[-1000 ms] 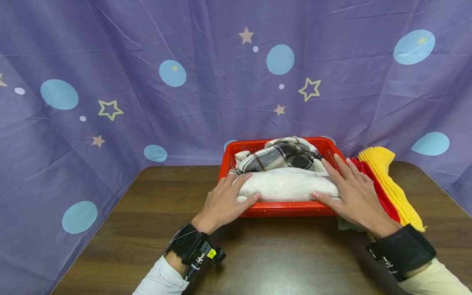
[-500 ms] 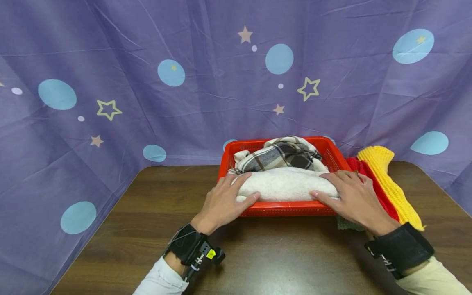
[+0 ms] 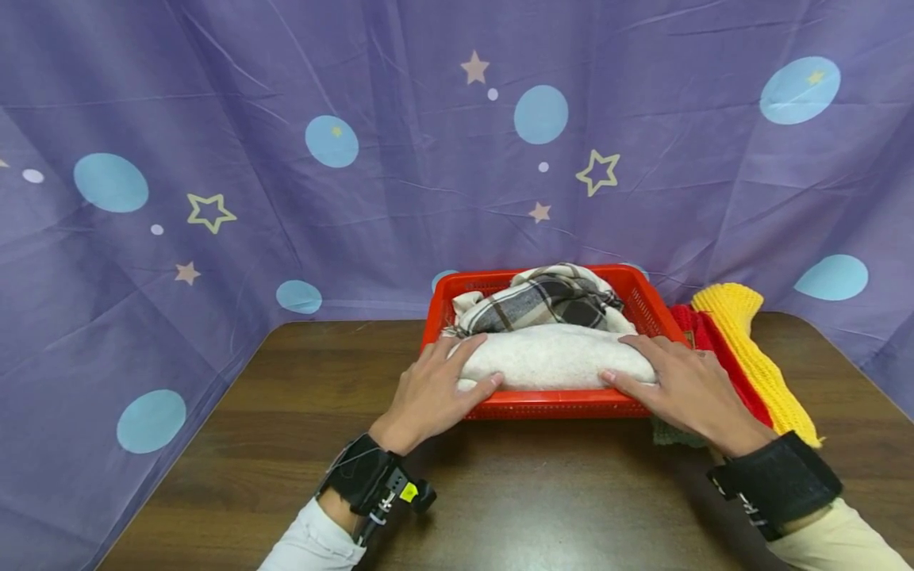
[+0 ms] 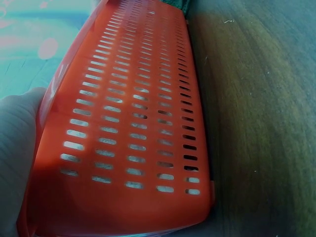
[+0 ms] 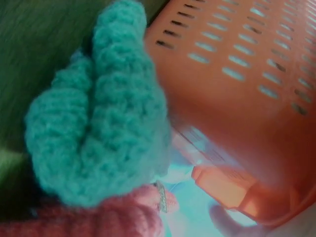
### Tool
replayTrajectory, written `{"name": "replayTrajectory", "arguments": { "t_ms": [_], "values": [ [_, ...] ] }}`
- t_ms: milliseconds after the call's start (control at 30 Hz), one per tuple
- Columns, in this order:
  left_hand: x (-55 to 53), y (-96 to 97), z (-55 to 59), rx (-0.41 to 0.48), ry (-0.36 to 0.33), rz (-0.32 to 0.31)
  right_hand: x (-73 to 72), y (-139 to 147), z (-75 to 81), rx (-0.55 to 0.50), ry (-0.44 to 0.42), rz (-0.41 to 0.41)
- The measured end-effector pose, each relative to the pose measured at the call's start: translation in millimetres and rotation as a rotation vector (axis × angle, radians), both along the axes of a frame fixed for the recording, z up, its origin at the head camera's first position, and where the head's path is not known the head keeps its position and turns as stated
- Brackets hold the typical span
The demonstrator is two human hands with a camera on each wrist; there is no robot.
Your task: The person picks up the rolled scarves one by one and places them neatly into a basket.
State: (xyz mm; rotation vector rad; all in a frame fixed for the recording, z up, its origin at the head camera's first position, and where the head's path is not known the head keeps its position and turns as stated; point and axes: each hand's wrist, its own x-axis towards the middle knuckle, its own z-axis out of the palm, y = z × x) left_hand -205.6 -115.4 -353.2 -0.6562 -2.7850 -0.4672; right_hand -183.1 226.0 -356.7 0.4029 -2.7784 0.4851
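Head view shows the left hand (image 3: 432, 390) and right hand (image 3: 691, 387), thumbs spread wide from the fingers, resting on either end of a white cloth (image 3: 553, 361) in the red basket (image 3: 557, 404) by the desk's (image 3: 307, 396) far edge. Behind it lies a plaid cloth (image 3: 546, 305); red knit (image 3: 730, 365) and yellow knit (image 3: 760, 357) lie toward the desk's right edge.

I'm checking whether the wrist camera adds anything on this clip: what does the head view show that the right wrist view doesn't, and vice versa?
Only the head view shows the plaid cloth, the top of the white cloth, the yellow knit piece and the left hand.

Only the right wrist view shows the thick folded rolls of the green knit piece; the head view has just an edge beside the right hand.

Both show the red basket and red knit piece.
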Motion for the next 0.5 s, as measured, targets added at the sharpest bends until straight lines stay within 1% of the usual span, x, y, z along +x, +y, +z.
{"name": "replayTrajectory", "arguments": {
  "t_ms": [67,133,167,233,333,400,500],
  "values": [
    [0.2,-0.1,-0.2,0.000,-0.001,0.000,-1.1,-0.3,-1.5,0.000,0.068,0.006],
    [0.2,0.0,-0.3,0.001,0.001,0.000,-1.3,-0.5,-2.5,-0.013,0.104,0.008],
    [0.2,0.0,-0.3,0.001,0.001,0.001,-1.2,-0.5,-2.7,-0.020,0.105,0.006],
    [0.2,0.0,-0.3,0.001,0.002,0.003,-0.9,-0.3,-2.0,-0.039,0.079,-0.001],
    [0.1,0.2,-0.2,0.003,0.003,0.007,0.1,0.4,0.2,-0.060,0.005,-0.012],
    [0.0,0.3,-0.1,0.003,0.004,0.009,0.4,0.9,1.8,-0.056,-0.038,-0.011],
    [0.0,0.5,0.0,0.004,0.002,0.007,0.7,0.9,2.6,-0.019,-0.042,-0.005]
  ]
}}
